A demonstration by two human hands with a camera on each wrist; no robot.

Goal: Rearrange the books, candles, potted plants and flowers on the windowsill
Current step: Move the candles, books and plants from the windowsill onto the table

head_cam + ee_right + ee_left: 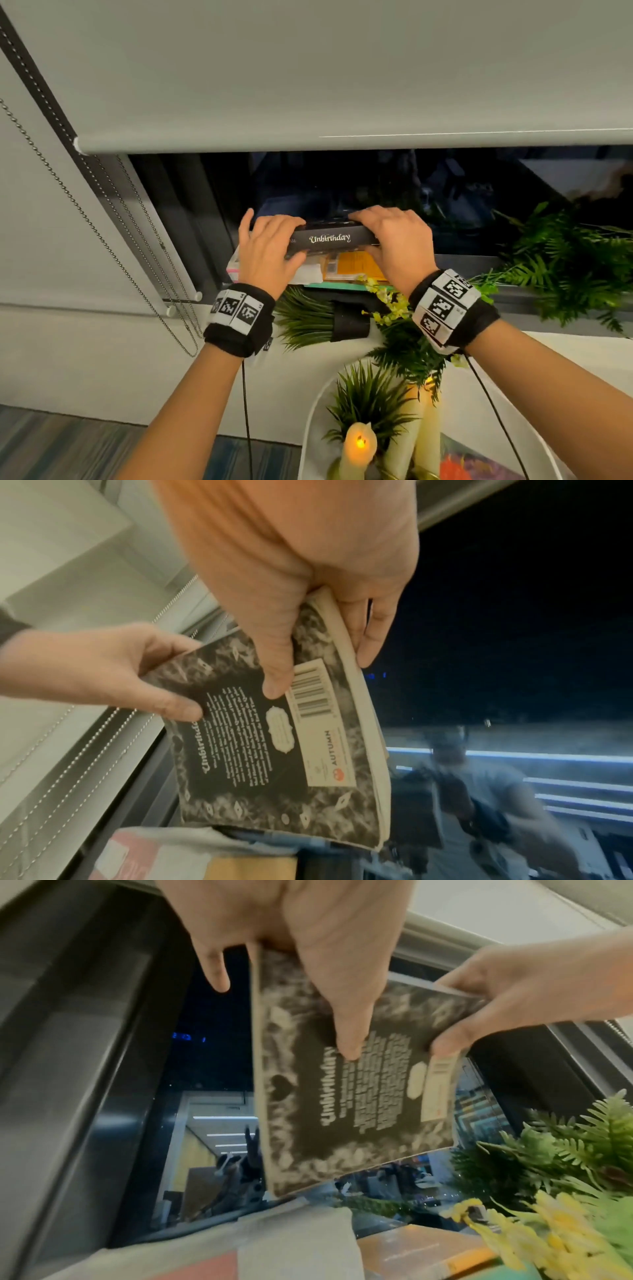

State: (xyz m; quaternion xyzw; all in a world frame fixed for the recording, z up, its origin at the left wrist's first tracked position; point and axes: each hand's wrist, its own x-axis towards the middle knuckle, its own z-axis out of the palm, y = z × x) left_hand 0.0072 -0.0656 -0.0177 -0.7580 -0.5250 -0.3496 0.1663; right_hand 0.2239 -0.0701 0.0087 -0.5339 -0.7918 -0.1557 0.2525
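Task judged partly done. Nearest, below both wrists, lit candles and a potted plant wait in a white tray; another plant lies tipped over, with yellow flowers beside the right wrist.

Left hand and right hand each grip an end of the "Unbirthday" book, held spine up above flat books on the windowsill.

Right of the right hand: fern. Beyond: dark window glass, half-lowered blind.
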